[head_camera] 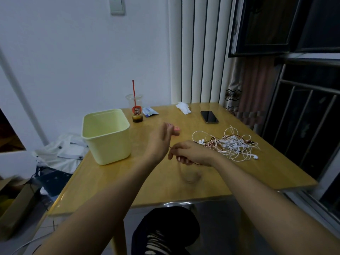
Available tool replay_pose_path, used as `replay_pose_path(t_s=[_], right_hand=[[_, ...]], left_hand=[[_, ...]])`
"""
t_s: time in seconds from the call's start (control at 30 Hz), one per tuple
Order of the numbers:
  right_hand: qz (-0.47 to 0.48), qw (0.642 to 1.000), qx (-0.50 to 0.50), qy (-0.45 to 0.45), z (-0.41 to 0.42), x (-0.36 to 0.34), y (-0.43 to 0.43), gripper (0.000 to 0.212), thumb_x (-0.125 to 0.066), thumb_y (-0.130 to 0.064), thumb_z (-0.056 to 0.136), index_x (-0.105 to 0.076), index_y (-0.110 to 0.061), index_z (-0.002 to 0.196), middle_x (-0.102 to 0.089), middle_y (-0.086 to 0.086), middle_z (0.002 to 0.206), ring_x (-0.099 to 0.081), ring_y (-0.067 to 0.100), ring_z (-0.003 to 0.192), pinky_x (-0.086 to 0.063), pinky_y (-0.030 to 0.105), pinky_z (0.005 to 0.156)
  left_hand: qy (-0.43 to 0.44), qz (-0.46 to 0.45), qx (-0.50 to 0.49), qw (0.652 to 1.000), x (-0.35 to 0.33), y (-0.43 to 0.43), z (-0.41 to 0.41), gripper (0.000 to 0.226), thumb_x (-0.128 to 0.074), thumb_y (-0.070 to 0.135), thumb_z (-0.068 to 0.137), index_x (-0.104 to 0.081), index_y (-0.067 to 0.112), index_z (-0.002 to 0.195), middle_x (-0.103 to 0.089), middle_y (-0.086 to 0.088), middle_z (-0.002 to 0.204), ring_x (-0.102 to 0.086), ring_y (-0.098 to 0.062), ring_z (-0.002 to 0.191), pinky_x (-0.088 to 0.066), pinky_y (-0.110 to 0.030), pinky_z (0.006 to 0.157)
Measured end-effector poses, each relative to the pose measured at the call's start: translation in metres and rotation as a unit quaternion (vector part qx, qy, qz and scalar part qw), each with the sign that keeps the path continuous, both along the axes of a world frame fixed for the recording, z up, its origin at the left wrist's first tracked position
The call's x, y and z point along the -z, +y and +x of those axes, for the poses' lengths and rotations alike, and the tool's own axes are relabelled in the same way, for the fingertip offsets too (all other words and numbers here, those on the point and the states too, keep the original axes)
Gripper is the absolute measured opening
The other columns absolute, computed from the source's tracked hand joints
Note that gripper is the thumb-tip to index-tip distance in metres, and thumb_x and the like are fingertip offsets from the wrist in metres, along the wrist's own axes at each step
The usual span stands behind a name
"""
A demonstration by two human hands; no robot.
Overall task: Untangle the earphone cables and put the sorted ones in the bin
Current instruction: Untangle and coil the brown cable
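Right hand (191, 153) has its fingers curled round a thin dark-red earphone cable (196, 163), which hangs under it in a blurred loop above the yellow-brown wooden table (165, 190). Just beside it, on its inner side and a little higher, the left hand (162, 138) is raised with the palm showing. Its fingertips are smeared by motion and something pink sits at them, so whether it pinches the cable's other end cannot be told.

The step in hand looks like drawing one cable free and straight between the two hands. The next move probably calls for gathering that strand into a loose coil and carrying it past the left hand to the pale yellow plastic bin (110, 144), which stands open just beyond that hand.

On the right hand's outer side, touching the wrist, lies the tangled heap of white and red earphone cables (231, 144). The held strand may run back into it and drag the heap along. Further out stand a black smartphone (209, 116), a crumpled white tissue (183, 107), a blue-and-white packet (150, 111) and a clear plastic cup with a red straw (136, 112), none between hands and bin.
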State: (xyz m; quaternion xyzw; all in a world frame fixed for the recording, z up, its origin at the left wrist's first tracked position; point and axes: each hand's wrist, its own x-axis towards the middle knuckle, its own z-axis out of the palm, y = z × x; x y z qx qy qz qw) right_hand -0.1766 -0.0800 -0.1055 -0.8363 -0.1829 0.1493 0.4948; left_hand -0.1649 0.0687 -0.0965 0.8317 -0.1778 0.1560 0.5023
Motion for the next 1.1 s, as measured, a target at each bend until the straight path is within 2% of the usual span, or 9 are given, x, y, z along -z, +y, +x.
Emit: replay_pose_path(t_s=[0.13, 0.3, 0.4, 0.53, 0.67, 0.73, 0.83, 1.0, 1.1], right_hand=[[0.078, 0.991, 0.107, -0.017, 0.010, -0.005, -0.009, 0.032, -0.051, -0.014, 0.094, -0.060, -0.013, 0.063, -0.049, -0.002, 0.053, -0.040, 0.010, 0.049, -0.033, 0.020, 0.047], [0.202, 0.964, 0.156, 0.072, 0.011, 0.003, -0.019, 0.031, -0.035, 0.006, 0.088, -0.056, -0.003, 0.067, -0.063, 0.010, 0.071, -0.060, 0.019, 0.059, -0.056, 0.027, 0.059], [0.239, 0.944, 0.201, 0.103, 0.013, 0.007, -0.027, 0.030, -0.026, 0.008, 0.085, -0.054, -0.003, 0.078, -0.052, 0.010, 0.069, -0.041, 0.009, 0.040, -0.039, 0.020, 0.040], [0.183, 0.954, 0.202, 0.128, 0.015, 0.005, -0.045, 0.024, -0.036, 0.000, 0.092, -0.059, -0.005, 0.098, -0.035, -0.003, 0.053, -0.018, 0.005, 0.038, -0.013, 0.018, 0.036], [0.071, 0.953, 0.287, 0.060, 0.022, 0.003, -0.051, 0.012, -0.056, -0.013, 0.090, -0.065, -0.005, 0.089, -0.042, 0.003, 0.055, -0.035, 0.012, 0.043, -0.029, 0.022, 0.043], [-0.022, 0.931, 0.363, -0.033, 0.028, 0.006, -0.048, 0.027, -0.064, -0.023, 0.087, -0.065, -0.007, 0.109, -0.061, 0.018, 0.091, -0.061, 0.028, 0.081, -0.054, 0.037, 0.074], [-0.130, 0.900, 0.387, -0.152, 0.032, 0.005, -0.037, 0.048, -0.065, -0.024, 0.086, -0.053, -0.024, 0.132, -0.050, 0.005, 0.139, -0.041, 0.028, 0.131, -0.036, 0.043, 0.107], [-0.199, 0.884, 0.291, -0.308, 0.024, -0.010, -0.013, 0.049, -0.062, -0.016, 0.084, -0.055, -0.029, 0.130, -0.046, -0.004, 0.142, -0.031, 0.019, 0.137, -0.016, 0.036, 0.108], [-0.057, 0.962, 0.126, -0.237, 0.021, -0.009, -0.005, 0.040, -0.052, -0.015, 0.091, -0.058, -0.021, 0.129, -0.058, -0.003, 0.133, -0.050, 0.013, 0.127, -0.032, 0.041, 0.113]], left_hand=[[-0.079, 0.238, 0.007, 0.968, 0.016, 0.007, 0.004, 0.019, -0.041, 0.031, 0.104, -0.051, 0.018, 0.094, -0.062, 0.002, 0.082, -0.056, -0.015, 0.072, -0.042, -0.032, 0.063], [-0.019, 0.279, 0.081, 0.957, 0.011, 0.012, 0.003, 0.028, -0.045, 0.036, 0.102, -0.060, 0.013, 0.097, -0.055, 0.008, 0.076, -0.054, -0.012, 0.071, -0.043, -0.031, 0.065], [-0.035, 0.315, 0.033, 0.948, 0.017, 0.020, 0.010, 0.027, -0.046, 0.036, 0.101, -0.060, 0.013, 0.099, -0.059, 0.005, 0.081, -0.054, -0.012, 0.072, -0.046, -0.033, 0.066], [-0.010, 0.228, -0.128, 0.965, 0.019, 0.030, 0.021, 0.030, -0.046, 0.036, 0.101, -0.052, 0.018, 0.078, -0.057, 0.002, 0.073, -0.053, -0.019, 0.069, -0.044, -0.037, 0.062], [0.089, 0.204, -0.156, 0.962, 0.017, 0.034, 0.022, 0.036, -0.050, 0.034, 0.098, -0.052, 0.012, 0.069, -0.054, -0.005, 0.065, -0.050, -0.021, 0.062, -0.042, -0.036, 0.059], [0.191, 0.157, -0.093, 0.964, 0.012, 0.030, 0.017, 0.034, -0.051, 0.031, 0.097, -0.057, 0.010, 0.072, -0.057, -0.008, 0.064, -0.052, -0.020, 0.059, -0.046, -0.034, 0.060], [0.306, 0.098, -0.032, 0.946, 0.002, 0.020, 0.004, 0.033, -0.049, 0.027, 0.100, -0.055, 0.007, 0.074, -0.054, -0.009, 0.061, -0.050, -0.017, 0.051, -0.043, -0.024, 0.048], [0.420, -0.044, 0.025, 0.906, -0.005, 0.012, -0.007, 0.031, -0.047, 0.019, 0.098, -0.046, 0.015, 0.067, -0.041, -0.001, 0.047, -0.043, -0.012, 0.034, -0.037, -0.016, 0.039], [0.456, -0.138, 0.045, 0.878, -0.007, 0.009, -0.007, 0.033, -0.046, 0.017, 0.096, -0.041, 0.017, 0.063, -0.036, 0.003, 0.041, -0.042, -0.012, 0.034, -0.040, -0.015, 0.039]])
